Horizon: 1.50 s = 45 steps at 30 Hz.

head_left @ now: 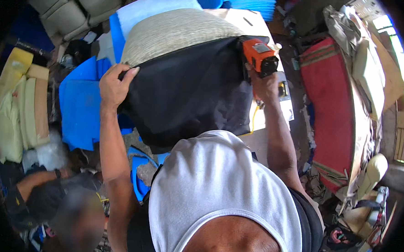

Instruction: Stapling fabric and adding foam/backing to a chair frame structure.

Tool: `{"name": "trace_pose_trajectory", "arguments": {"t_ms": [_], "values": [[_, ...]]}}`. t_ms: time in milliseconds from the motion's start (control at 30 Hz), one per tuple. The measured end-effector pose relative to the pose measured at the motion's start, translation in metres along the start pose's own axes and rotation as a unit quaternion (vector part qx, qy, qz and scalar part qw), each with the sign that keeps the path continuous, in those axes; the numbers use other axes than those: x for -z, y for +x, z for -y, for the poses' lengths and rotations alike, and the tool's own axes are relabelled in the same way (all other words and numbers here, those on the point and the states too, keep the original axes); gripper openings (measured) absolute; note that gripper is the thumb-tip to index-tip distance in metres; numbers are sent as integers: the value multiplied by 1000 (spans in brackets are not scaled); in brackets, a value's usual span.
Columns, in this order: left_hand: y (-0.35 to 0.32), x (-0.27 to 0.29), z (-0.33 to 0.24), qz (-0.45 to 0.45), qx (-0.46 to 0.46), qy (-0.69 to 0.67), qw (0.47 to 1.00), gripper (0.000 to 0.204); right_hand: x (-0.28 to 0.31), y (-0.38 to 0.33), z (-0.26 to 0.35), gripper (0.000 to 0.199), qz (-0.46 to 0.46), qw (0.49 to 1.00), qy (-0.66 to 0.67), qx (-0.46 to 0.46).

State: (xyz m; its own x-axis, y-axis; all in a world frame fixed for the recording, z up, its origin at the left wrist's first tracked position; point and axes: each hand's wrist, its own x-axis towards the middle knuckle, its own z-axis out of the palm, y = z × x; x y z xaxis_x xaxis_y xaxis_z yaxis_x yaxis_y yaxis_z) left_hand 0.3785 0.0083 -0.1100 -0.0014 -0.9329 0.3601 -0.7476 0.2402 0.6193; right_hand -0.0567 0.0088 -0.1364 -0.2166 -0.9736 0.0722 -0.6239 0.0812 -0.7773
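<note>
A cushion-like piece (182, 31) in beige ribbed fabric lies before me, with a sheet of black cloth (190, 84) along its near side. My left hand (114, 86) pinches the black cloth at its upper left corner, thumb on top. At the opposite corner, my right hand (264, 86) is wrapped round an orange and black staple gun (259, 57). The tool's front end sits over the cloth's right edge; whether it touches cannot be made out. The near part of the cloth hangs down towards my body.
Blue sheets (79, 106) lie left of the work, and a stack of blue sheets (249, 5) stands beyond it. A red padded panel (328, 110) leans at the right. Foam pieces (29, 108) are piled at far left. Another person (65, 205) is close by at lower left.
</note>
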Motion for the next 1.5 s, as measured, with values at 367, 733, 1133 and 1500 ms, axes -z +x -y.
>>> {"name": "trace_pose_trajectory", "arguments": {"t_ms": [367,733,1133,1500], "values": [[-5,-13,1,-55,66,-38,996,18,17,-11,2,42,-14,994,-40,101],[-6,-18,5,-68,68,-70,993,21,10,-2,19,42,49,996,-54,46],[-7,-14,11,-66,58,-63,994,20,-5,-17,54,39,73,991,-89,72],[-8,-9,12,-61,41,-79,994,20,-15,-42,79,41,72,986,-86,121]]}}
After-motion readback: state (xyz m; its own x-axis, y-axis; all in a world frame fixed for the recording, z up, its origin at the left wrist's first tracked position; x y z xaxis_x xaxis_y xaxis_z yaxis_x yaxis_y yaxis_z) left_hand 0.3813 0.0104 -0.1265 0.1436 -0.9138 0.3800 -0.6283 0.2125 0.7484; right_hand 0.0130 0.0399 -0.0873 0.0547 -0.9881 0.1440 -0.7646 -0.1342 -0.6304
